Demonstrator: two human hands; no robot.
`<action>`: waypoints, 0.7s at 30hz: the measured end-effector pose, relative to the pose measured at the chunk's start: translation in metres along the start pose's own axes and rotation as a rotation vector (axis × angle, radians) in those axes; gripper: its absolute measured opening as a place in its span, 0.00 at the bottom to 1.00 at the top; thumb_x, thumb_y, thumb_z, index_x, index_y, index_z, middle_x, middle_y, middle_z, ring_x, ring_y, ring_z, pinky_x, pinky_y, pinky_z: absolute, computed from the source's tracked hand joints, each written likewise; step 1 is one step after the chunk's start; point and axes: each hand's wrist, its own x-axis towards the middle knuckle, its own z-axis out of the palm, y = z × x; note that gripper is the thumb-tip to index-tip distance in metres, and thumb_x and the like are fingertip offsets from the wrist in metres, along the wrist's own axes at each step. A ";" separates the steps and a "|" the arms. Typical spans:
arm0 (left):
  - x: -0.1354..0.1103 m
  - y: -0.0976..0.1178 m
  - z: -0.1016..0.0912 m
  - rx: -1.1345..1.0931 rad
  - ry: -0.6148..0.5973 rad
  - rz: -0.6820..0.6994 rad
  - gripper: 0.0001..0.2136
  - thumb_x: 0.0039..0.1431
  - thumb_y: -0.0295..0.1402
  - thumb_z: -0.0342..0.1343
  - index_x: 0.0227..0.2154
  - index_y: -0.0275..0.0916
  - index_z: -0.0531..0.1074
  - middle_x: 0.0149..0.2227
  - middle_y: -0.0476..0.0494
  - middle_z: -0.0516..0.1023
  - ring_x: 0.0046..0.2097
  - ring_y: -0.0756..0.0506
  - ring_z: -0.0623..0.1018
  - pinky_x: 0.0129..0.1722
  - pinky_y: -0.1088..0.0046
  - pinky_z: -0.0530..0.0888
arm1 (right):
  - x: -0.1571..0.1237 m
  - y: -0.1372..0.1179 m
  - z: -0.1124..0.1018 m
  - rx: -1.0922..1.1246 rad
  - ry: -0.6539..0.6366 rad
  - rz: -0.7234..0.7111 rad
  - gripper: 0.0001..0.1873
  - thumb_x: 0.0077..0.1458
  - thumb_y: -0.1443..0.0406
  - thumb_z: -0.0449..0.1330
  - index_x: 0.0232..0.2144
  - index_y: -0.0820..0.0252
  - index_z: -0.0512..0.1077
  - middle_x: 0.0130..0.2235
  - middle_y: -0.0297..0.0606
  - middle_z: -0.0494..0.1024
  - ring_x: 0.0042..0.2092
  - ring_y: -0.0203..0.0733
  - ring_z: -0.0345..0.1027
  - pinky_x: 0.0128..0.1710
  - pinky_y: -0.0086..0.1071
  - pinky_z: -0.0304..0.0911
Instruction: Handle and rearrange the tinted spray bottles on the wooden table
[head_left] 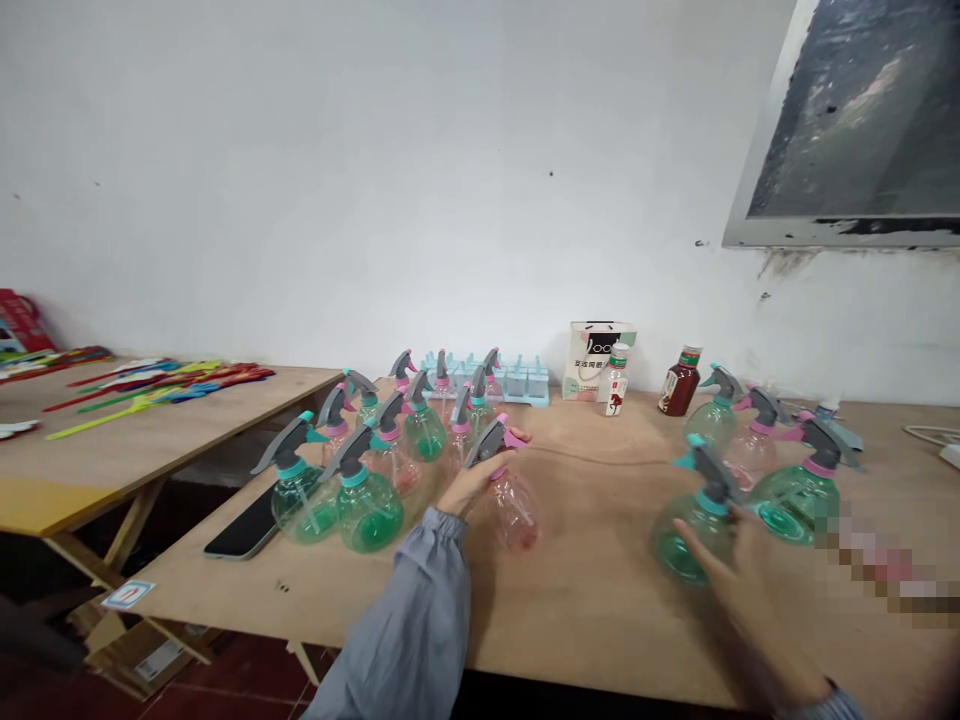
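My left hand (480, 481) is closed around the neck of a clear pink spray bottle (515, 515) with a grey trigger and pink nozzle. The bottle is slightly tilted, and I cannot tell whether its base touches the table. On the right, my right hand (739, 580), a little blurred, grips a green spray bottle (686, 545) with a turquoise collar; thumb and fingers lie on either side of it. Close behind that one stand another green spray bottle (799, 495) with a pink collar and a pink one (750, 452). Left of my left hand, several green and pink spray bottles (369, 515) stand in a group.
A phone (244, 525) lies at the wooden table's (585, 620) left side. Along the wall are a light-blue plastic rack (525, 383), a paper bag (581, 365), a white bottle (615, 385) and a brown bottle (679, 383). Colourful strips (180, 385) cover part of another table.
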 end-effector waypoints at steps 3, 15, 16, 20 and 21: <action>0.001 -0.009 -0.003 -0.048 -0.008 -0.020 0.17 0.47 0.42 0.64 0.41 0.42 0.77 0.40 0.40 0.82 0.48 0.39 0.79 0.45 0.64 0.74 | 0.017 -0.035 0.057 0.169 -0.144 0.039 0.37 0.46 0.39 0.62 0.49 0.55 0.65 0.46 0.47 0.72 0.50 0.57 0.67 0.53 0.54 0.62; -0.007 -0.005 0.015 -0.165 0.311 -0.142 0.19 0.44 0.50 0.66 0.23 0.39 0.74 0.26 0.46 0.77 0.32 0.48 0.77 0.27 0.76 0.69 | 0.028 -0.047 0.113 0.310 -0.169 0.068 0.44 0.49 0.39 0.61 0.59 0.58 0.61 0.57 0.54 0.72 0.58 0.57 0.66 0.57 0.53 0.61; -0.008 -0.003 0.017 -0.172 0.307 -0.140 0.19 0.44 0.51 0.66 0.22 0.38 0.73 0.25 0.46 0.76 0.32 0.48 0.77 0.27 0.76 0.69 | 0.028 -0.047 0.111 0.309 -0.175 0.077 0.44 0.49 0.39 0.61 0.59 0.59 0.61 0.56 0.54 0.72 0.57 0.57 0.66 0.57 0.53 0.61; -0.012 0.001 0.023 -0.163 0.162 -0.109 0.18 0.42 0.50 0.67 0.27 0.40 0.76 0.27 0.45 0.79 0.35 0.45 0.79 0.27 0.76 0.69 | 0.029 -0.049 0.110 0.298 -0.166 0.099 0.44 0.48 0.39 0.62 0.58 0.58 0.62 0.56 0.53 0.73 0.56 0.57 0.68 0.56 0.53 0.62; -0.012 0.001 0.024 -0.159 0.156 -0.113 0.18 0.42 0.50 0.67 0.27 0.40 0.76 0.27 0.46 0.79 0.34 0.46 0.78 0.26 0.76 0.68 | 0.029 -0.049 0.110 0.299 -0.160 0.100 0.44 0.47 0.39 0.62 0.58 0.58 0.62 0.56 0.53 0.73 0.56 0.57 0.68 0.56 0.53 0.62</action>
